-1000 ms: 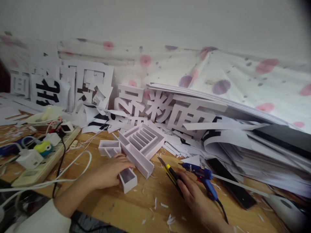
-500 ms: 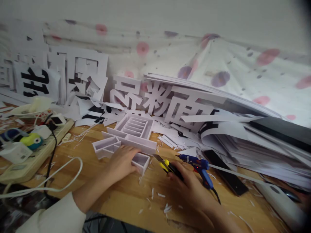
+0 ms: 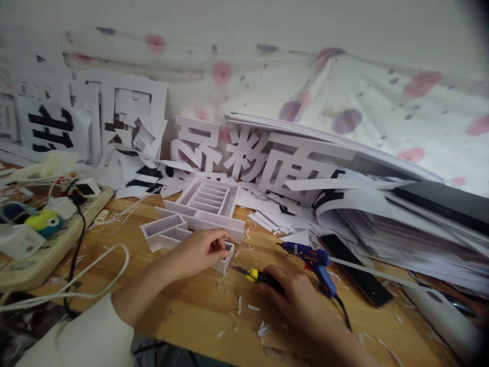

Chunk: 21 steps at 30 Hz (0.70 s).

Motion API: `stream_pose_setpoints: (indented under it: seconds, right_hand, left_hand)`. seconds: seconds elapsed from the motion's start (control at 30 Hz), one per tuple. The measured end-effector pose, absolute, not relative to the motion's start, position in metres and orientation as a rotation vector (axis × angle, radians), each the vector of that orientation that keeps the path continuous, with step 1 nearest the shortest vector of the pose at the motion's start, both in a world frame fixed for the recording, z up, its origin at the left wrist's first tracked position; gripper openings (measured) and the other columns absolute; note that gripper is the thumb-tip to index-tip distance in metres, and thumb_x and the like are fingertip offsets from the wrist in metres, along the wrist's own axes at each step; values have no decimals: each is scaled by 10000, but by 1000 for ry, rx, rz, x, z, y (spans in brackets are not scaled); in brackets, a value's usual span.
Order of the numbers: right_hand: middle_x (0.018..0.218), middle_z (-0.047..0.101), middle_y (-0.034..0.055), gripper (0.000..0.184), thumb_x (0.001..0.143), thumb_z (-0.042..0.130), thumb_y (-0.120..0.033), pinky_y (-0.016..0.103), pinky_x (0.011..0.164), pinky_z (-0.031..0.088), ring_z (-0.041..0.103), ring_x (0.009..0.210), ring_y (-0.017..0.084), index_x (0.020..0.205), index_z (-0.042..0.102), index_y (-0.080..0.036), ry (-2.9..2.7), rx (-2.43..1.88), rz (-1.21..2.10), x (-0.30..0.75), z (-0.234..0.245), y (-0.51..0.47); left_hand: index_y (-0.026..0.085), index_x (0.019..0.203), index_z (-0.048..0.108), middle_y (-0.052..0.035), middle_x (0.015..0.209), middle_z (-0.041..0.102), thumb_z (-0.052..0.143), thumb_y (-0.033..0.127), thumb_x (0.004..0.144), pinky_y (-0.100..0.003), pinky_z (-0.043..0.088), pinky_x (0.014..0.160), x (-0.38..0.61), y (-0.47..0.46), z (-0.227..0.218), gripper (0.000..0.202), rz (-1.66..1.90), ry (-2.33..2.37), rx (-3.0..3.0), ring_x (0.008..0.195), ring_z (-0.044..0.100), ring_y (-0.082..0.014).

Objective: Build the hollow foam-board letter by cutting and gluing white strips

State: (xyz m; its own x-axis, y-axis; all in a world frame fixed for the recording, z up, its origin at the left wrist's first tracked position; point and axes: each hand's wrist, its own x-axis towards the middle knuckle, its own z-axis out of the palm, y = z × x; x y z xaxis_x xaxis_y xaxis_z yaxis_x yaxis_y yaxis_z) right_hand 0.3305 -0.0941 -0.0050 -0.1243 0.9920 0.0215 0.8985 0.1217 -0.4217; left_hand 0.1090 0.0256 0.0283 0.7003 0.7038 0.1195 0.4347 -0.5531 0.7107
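Observation:
A white foam-board letter shell (image 3: 164, 229) with thin upright walls lies on the wooden table, its right end partly covered by my left hand (image 3: 204, 250). The fingers and thumb of that hand are curled together in a pinch over the shell's small open end. What sits between the fingertips, if anything, is too small to make out. My right hand (image 3: 296, 290) rests low over the table, closed around a yellow and black utility knife (image 3: 262, 278). The knife's blade is out and points left, near the shell's right end. A second white letter shell (image 3: 208, 201) lies just behind.
A blue hot glue gun (image 3: 311, 255) lies right of the knife, beside a black phone (image 3: 359, 272). Cut-out white letters (image 3: 248, 155) and paper stacks line the back. At left are a power strip (image 3: 49, 250) and a loose white cable (image 3: 124, 260). White scraps dot the table.
My left hand has lifted from gripping the shell's side into a pinch above its right end. My right hand has lowered and moved the knife left, its blade now flatter.

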Motion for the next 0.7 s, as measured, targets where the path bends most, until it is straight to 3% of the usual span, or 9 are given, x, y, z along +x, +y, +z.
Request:
stream_pose_setpoints:
  seconds: [0.13,0.2,0.37,0.5,0.7]
  right_hand:
    - [849,698,37,113,885,516,-273,271,646,431,645,766,197,908,607,-210,-2198,-1850,458,322,-4,-93]
    - [848,694,38,104,890,511,-253,264,644,431,643,762,191,899,602,-205,-2228,-1850,430,316,-2,-91]
    - [848,690,29,106,904,490,-227,276,645,417,641,765,195,908,593,-202,-2278,-1851,233,311,0,-84]
    - [857,691,35,97,891,505,-208,290,638,408,642,767,209,921,597,-198,-2328,-1861,119,314,0,-81]
    - [867,696,42,98,893,510,-214,287,614,402,647,765,215,942,593,-194,-2355,-1886,35,313,-3,-84]
  left_hand:
    - [239,1062,648,8,857,683,593,112,800,-268,480,757,108,30,25,296,485,688,2282,825,616,-148]
    - [244,1071,655,-10,898,666,666,160,774,-322,459,848,110,35,26,308,541,655,2436,941,573,-187]
    - [268,1227,555,-69,1232,545,738,277,728,-439,314,1048,117,41,16,532,612,686,2598,1218,407,-256]
    - [272,1315,445,-65,1352,483,698,246,770,-442,272,1089,117,42,8,602,587,674,2546,1308,313,-245]
    - [277,1331,414,-53,1386,465,690,224,777,-436,263,1100,118,44,8,621,550,629,2504,1344,270,-230]
